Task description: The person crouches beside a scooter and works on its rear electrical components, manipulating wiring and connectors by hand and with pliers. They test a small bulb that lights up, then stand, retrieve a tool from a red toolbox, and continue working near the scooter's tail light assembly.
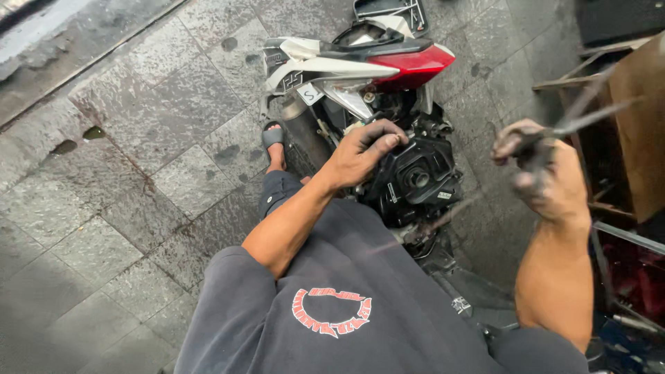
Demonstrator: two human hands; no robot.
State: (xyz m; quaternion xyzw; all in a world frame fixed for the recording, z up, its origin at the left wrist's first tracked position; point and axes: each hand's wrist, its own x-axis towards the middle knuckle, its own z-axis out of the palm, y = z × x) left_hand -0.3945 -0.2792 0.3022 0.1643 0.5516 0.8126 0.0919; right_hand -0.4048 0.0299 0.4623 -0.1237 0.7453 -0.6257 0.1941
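Observation:
A scooter (360,66) with white and red rear panels stands below me, its seat off and the black inner parts exposed. My left hand (364,149) rests with curled fingers on the top edge of the black plastic housing (415,176) in the middle of the scooter. My right hand (544,173), grimy and blurred by motion, is raised to the right of the scooter and grips a long thin metal tool (589,118) that points up and to the right. Its other end is a faint streak down toward the housing.
Grey stone paving (138,138) spreads to the left, with wet patches. My sandalled foot (275,142) is planted beside the exhaust (305,131). A wooden rack (623,104) with metal parts stands at the right edge. A black seat part (391,10) lies at the top.

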